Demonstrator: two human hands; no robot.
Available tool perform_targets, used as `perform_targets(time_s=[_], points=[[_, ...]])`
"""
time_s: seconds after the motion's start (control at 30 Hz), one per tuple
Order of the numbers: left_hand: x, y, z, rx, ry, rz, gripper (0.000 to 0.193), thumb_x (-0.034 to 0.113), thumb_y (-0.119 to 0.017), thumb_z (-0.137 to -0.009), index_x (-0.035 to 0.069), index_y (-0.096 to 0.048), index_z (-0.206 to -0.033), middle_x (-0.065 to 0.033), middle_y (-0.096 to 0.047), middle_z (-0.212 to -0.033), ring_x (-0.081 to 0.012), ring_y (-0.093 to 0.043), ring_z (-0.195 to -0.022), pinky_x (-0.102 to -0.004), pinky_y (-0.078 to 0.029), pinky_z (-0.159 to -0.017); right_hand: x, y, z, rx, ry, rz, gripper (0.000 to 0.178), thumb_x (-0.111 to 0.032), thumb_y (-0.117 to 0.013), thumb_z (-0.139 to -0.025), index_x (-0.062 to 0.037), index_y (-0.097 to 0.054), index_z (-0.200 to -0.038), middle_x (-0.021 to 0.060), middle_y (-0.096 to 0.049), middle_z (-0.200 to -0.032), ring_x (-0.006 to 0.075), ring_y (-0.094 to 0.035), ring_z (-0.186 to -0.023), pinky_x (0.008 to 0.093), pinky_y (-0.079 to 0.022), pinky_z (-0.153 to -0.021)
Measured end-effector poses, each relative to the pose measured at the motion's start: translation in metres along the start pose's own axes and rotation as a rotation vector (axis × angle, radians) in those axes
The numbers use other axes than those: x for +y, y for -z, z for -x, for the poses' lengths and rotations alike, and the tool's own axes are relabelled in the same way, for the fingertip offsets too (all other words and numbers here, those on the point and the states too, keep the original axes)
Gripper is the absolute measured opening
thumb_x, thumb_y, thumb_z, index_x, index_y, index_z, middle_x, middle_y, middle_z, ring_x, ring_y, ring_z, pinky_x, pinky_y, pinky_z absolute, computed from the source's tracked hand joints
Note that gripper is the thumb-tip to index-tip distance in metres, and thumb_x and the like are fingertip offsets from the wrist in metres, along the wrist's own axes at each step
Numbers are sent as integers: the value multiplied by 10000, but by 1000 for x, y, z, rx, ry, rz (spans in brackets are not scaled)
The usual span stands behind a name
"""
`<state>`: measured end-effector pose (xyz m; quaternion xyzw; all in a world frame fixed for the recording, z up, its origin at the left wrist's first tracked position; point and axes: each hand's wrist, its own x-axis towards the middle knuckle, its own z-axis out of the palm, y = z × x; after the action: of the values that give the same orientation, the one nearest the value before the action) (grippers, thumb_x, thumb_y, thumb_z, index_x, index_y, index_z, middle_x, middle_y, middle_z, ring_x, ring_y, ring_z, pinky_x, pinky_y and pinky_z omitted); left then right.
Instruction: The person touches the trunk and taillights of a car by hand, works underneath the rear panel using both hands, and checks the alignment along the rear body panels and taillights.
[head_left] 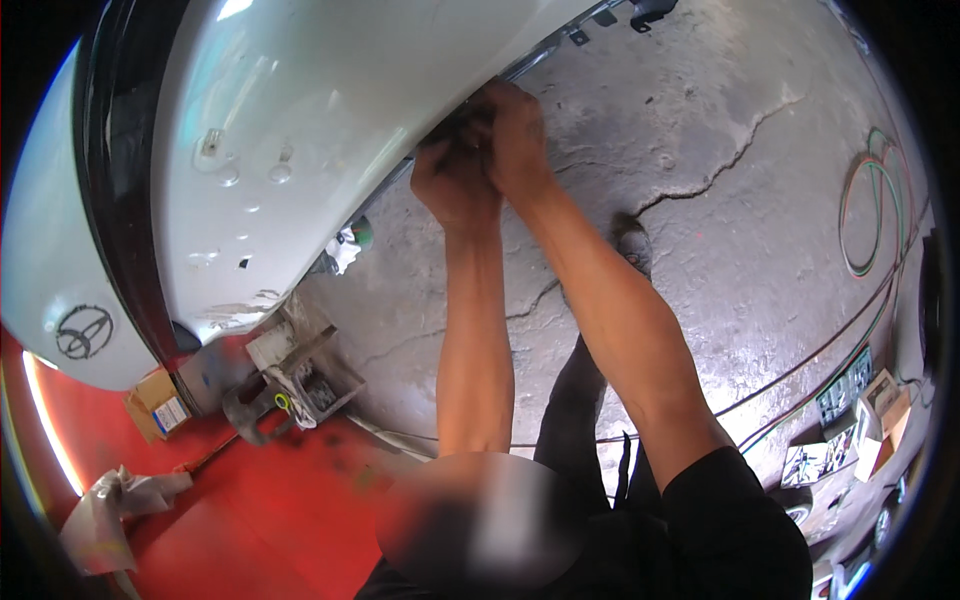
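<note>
A glossy white car body panel [300,130] with small holes and scuffs fills the upper left. Both my arms reach forward to its lower edge. My left hand [452,185] is bent at the wrist, its fingers curled into the dark shadow under that edge. Right beside it, my right hand [518,138] is closed, fingers curled toward the same spot. The hands nearly touch. Whatever lies between the fingers is hidden by shadow and by the hands. A thin metal strip with dark clips [578,37] continues along the edge beyond my right hand.
Cracked grey concrete floor [700,280] lies below. A grey metal tray [320,390] and a C-shaped clamp [250,412] are at lower left, near a cardboard box [158,405] and a red surface [250,520]. Hoses [862,215] and opened boxes [878,425] are at right.
</note>
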<state>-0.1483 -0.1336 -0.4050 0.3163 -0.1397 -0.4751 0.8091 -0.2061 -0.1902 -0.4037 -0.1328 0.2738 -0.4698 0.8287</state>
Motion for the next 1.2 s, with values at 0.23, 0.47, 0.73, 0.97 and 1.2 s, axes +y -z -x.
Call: perform_targets(time_s=[0.23, 0.47, 0.73, 0.97, 1.2], points=[[0, -7, 0, 68, -51, -56, 213, 104, -453, -801, -38, -562, -916, -174, -608, -851, -298, -580, -865, -400, -438, -860, 8, -1, -2, 29, 10, -52, 177, -102, -510, -901, 13, -642, -871, 74, -631, -814, 136, -555, -685, 262, -434, -586], [-2, -11, 1, 95, -38, 5, 185, 71, -434, -796, -23, -551, -905, -158, -598, -872, -278, -568, -851, -390, -448, -828, 9, 4, -3, -58, 193, 149, 163, -101, -502, -909, -1, -627, -881, 79, -612, -839, 147, -544, -687, 264, -430, -585], [-12, 13, 8, 157, -60, -82, 209, 62, -416, -806, -15, -570, -923, -143, -608, -887, -262, -580, -846, -359, -461, -791, 3, 12, 11, -18, 178, 307, 166, -94, -510, -908, 23, -623, -878, 80, -621, -806, 161, -575, -703, 285, -476, -629], [12, 1, 8, 92, -131, -1135, 215, 190, -473, -940, 36, -617, -978, -154, -667, -995, -252, -609, -925, -327, -474, -847, -5, -4, 5, 7, -22, 92, 202, -124, -460, -941, -23, -616, -860, 42, -581, -735, 133, -513, -613, 284, -425, -566], [15, -14, 20, 317, 194, -68, 426, 242, -446, -963, 43, -513, -1334, -130, -535, -1383, -293, -432, -1306, -434, -382, -1022, -31, 7, 22, -33, -45, 347, 252, -213, -500, -984, -2, -621, -1049, 78, -650, -944, 157, -569, -703, 310, -478, -637]])
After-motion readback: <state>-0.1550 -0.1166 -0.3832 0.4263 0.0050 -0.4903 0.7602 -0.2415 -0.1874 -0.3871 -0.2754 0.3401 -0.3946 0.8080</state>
